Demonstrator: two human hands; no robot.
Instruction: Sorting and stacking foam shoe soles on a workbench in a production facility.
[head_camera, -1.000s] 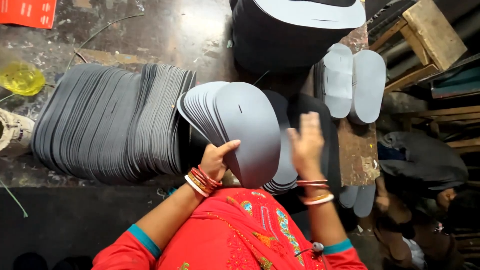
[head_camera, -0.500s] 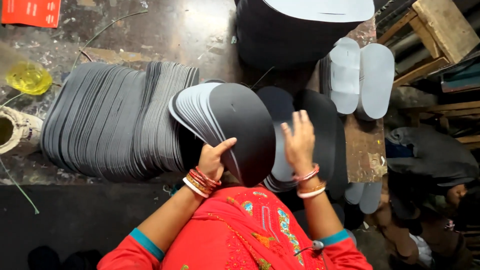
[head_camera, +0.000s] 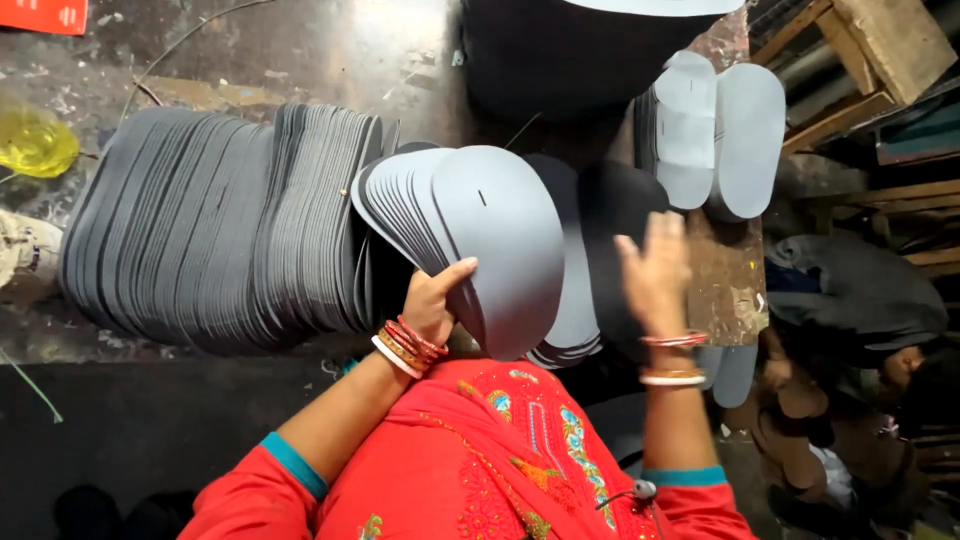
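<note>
My left hand (head_camera: 438, 302) grips a fanned bundle of grey sole-shaped sheets (head_camera: 470, 235) by its lower edge, thumb across the front sheet. My right hand (head_camera: 655, 272), blurred and with fingers spread, hovers over a dark sole sheet (head_camera: 612, 215) that lies on a low stack of grey soles (head_camera: 575, 310) just right of the bundle. Whether it touches the dark sheet is unclear. Bangles ring both wrists, and red sleeves with teal cuffs cover my arms.
A long row of grey soles (head_camera: 210, 230) stands on edge at the left. Two pale soles (head_camera: 720, 135) lean at the upper right beside a big dark pile (head_camera: 580, 50). Wooden frames (head_camera: 860, 60) and dark cloth (head_camera: 860, 290) crowd the right. A yellow bag (head_camera: 35, 145) lies far left.
My right hand has shifted right and lower over the dark sheet. The fanned bundle in my left hand has tilted a little; the left hand has stayed put.
</note>
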